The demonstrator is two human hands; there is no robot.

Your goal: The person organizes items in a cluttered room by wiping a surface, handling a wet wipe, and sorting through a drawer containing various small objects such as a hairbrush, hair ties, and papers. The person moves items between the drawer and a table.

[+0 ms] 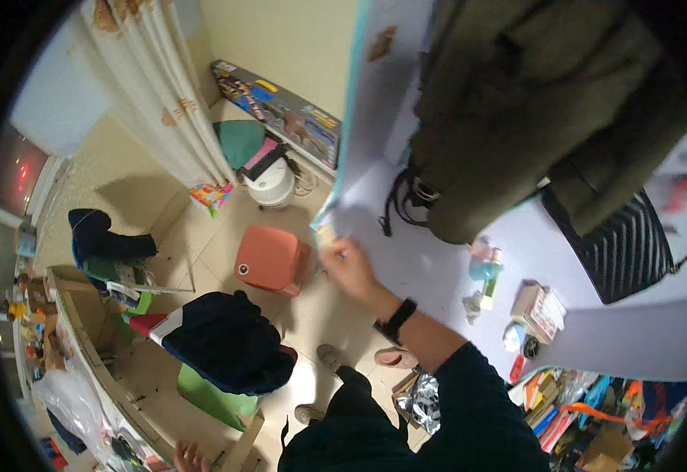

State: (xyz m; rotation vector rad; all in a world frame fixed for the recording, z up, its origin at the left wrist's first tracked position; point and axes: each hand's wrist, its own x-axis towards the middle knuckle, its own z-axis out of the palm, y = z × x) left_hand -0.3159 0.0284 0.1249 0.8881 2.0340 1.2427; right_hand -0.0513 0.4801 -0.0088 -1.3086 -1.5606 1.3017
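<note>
My right hand (346, 265), with a black band on its wrist, is at the corner of a pale lavender shelf panel (414, 259) with teal edging. Its fingers are curled around or against a small yellowish piece (324, 236); whether they grip it is blurred. Low at the left, part of my left hand (191, 457) shows beside the edge of a cream cabinet or desk, its fingers somewhat apart and nothing visible in them. A salmon-coloured bin (270, 259) stands on the tiled floor beyond my right hand. A dark jacket (225, 342) lies over a green chair (213, 395).
An olive coat (526, 118) hangs at the upper right above a striped bag (621, 248). Small bottles (485, 271) and a box (535, 310) lie on the lavender surface. A white appliance (270, 183) stands near the curtain (160, 88). A crumpled silver bag (423, 401) is near my feet.
</note>
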